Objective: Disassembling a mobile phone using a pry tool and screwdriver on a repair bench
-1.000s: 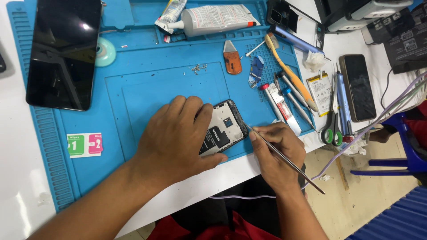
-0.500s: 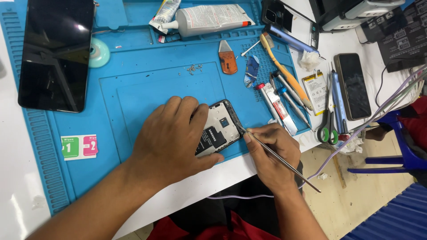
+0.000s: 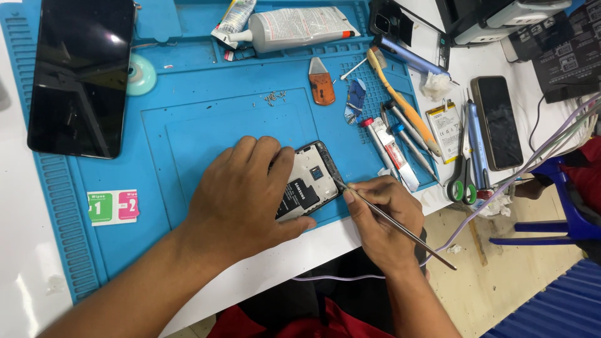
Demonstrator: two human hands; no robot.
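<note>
An opened phone with its back off lies on the blue work mat near the table's front edge; its battery and white inner frame show. My left hand covers its left half and presses it down, fingers spread over the top. My right hand pinches thin metal tweezers, whose tip touches the phone's right edge. A small pile of tiny screws sits on the mat above the phone.
A black screen panel lies at the mat's far left, a glue tube at the top. Screwdrivers, a yellow brush, scissors, a spare battery and a dark phone crowd the right side. Wipe packets lie at left.
Both hands stay on the phone. The tweezers' tip has shifted slightly along the phone's right edge. The view has drifted a little.
</note>
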